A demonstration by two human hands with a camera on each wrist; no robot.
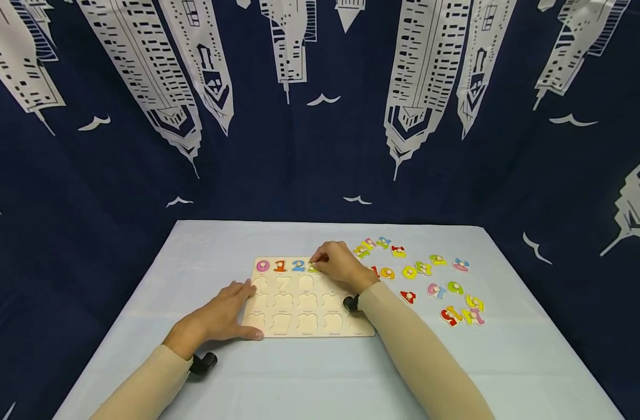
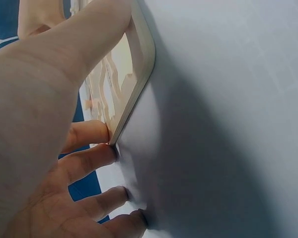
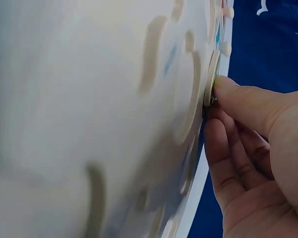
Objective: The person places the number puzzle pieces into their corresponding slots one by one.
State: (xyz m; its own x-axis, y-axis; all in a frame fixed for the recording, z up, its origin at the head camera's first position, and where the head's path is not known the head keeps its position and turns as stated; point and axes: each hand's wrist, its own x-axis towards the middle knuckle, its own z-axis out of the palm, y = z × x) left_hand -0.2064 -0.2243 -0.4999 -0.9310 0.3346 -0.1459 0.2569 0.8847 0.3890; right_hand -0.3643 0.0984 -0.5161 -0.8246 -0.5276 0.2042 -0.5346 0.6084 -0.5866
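A wooden number puzzle board (image 1: 293, 322) lies on the table with rows of shaped recesses; a pink 0 (image 1: 262, 266), a red 1 (image 1: 280, 266) and a blue 2 (image 1: 298, 266) sit in its top row. Beside the 2, my right hand (image 1: 341, 265) pinches a yellow-green number piece (image 1: 312, 268) between thumb and fingers. In the right wrist view that piece (image 3: 211, 79) is tilted against the board; its digit is mostly hidden. My left hand (image 1: 222, 315) rests at the board's left side, fingertips on the left edge and thumb at the near corner.
Several coloured number pieces (image 1: 423, 268) are scattered on the white table (image 1: 193, 245) right of the board, some overlapping, such as the group near a red-and-yellow piece (image 1: 450, 315). A dark blue cloth (image 1: 277, 175) printed with white buildings hangs behind the table.
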